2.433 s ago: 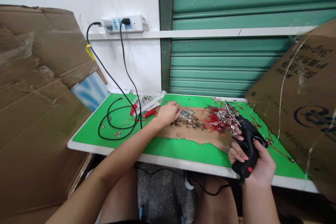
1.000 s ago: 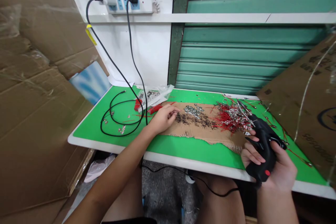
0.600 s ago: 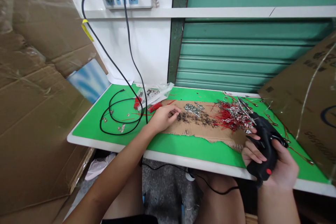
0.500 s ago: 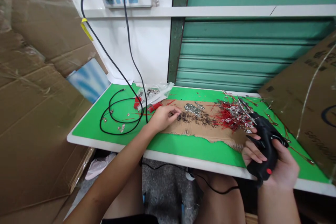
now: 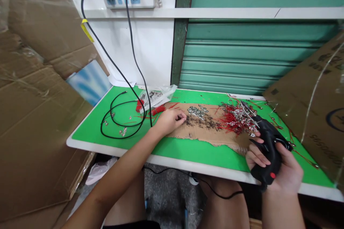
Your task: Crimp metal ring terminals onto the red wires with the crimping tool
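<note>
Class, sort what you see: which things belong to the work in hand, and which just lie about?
Probably belonging:
black tool, in right hand
silver parts, near left hand
red wires
cardboard sheet beneath

Seemingly lying about:
blue-and-white panel
printed cardboard, far right

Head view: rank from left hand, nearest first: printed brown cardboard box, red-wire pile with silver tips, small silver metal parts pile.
1. Silver metal parts pile, just right of left hand.
2. Red-wire pile, farther right.
3. Printed cardboard box, far right.
</note>
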The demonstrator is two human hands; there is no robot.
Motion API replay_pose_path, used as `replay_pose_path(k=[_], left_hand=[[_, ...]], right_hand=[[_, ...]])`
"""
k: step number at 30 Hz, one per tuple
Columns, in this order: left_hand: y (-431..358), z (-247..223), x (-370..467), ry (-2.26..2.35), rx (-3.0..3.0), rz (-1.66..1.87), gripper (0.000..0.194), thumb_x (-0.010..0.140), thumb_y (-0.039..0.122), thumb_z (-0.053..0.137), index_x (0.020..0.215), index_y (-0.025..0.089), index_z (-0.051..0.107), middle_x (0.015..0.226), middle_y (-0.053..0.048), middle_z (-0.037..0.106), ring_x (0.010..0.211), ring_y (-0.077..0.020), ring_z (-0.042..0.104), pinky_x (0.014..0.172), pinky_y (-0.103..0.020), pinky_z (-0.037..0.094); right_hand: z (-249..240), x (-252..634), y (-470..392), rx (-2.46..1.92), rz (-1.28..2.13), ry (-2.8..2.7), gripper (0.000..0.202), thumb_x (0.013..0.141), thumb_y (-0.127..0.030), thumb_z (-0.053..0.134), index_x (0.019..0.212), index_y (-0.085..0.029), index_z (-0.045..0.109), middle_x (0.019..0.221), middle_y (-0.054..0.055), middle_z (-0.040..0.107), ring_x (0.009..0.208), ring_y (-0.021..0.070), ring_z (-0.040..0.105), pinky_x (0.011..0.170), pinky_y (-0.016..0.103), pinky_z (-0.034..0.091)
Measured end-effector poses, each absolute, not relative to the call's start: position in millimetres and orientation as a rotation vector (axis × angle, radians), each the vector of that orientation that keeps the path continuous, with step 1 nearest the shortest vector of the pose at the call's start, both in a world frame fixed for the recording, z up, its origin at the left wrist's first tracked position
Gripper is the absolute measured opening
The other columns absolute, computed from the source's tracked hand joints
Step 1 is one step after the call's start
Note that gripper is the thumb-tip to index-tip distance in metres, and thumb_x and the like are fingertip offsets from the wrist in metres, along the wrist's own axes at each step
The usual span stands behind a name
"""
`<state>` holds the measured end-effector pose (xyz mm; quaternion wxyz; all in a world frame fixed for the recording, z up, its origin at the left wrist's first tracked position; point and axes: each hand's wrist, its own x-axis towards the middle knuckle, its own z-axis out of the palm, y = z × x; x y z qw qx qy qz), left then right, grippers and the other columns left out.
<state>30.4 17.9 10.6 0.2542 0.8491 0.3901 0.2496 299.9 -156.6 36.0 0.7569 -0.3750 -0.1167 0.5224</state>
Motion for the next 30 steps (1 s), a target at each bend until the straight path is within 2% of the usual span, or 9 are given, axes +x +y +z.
replay_pose_path(k=[5,10,17,23,30], left_hand=[[19.8,8.9,31.2,1.103,2.382,0.696,0.006,0.084,0.017,0.071,0.087,0.019,0.076,0.084,-0.001,0.078,0.079,-0.0169,0.07,0.079,-0.029,0.055],[16.8,9.9,29.8,1.175,2.449,0.675,0.009,0.088,0.025,0.069,0.084,0.017,0.074,0.082,-0.004,0.074,0.081,-0.0191,0.067,0.074,-0.03,0.053],[17.1,7.5,28.1,1.055,2.528,0.712,0.019,0.091,0.025,0.067,0.105,0.021,0.079,0.09,-0.005,0.072,0.086,-0.019,0.067,0.078,-0.03,0.054],[21.3,3.0,31.1,1.099,2.527,0.698,0.015,0.091,0.028,0.068,0.095,0.024,0.082,0.094,-0.004,0.075,0.088,-0.0193,0.069,0.079,-0.03,0.054],[18.2,8.5,30.0,1.175,2.505,0.682,0.016,0.092,0.031,0.069,0.098,0.024,0.082,0.093,-0.004,0.075,0.09,-0.0194,0.069,0.077,-0.028,0.053]], right_hand=[[34.5,298.9,-155.4,-0.829,1.138,-0.278,0.047,0.057,-0.02,0.08,0.101,-0.008,0.068,0.074,-0.001,0.055,0.043,0.0024,0.025,0.032,0.012,0.044],[35.8,298.9,-156.7,-0.834,1.139,-0.304,0.047,0.057,-0.02,0.082,0.1,-0.007,0.069,0.075,-0.001,0.055,0.044,0.0021,0.025,0.032,0.012,0.045],[36.9,297.8,-156.5,-0.85,1.128,-0.273,0.045,0.057,-0.02,0.08,0.099,-0.006,0.07,0.075,-0.001,0.055,0.044,0.0023,0.025,0.032,0.013,0.044],[38.7,295.7,-157.0,-0.858,1.121,-0.251,0.043,0.058,-0.02,0.079,0.098,-0.007,0.069,0.075,0.0,0.054,0.044,0.0025,0.025,0.032,0.014,0.044],[39.0,295.1,-157.1,-0.84,1.131,-0.27,0.039,0.061,-0.019,0.078,0.097,-0.008,0.068,0.077,0.0,0.054,0.043,0.0019,0.029,0.033,0.014,0.044]])
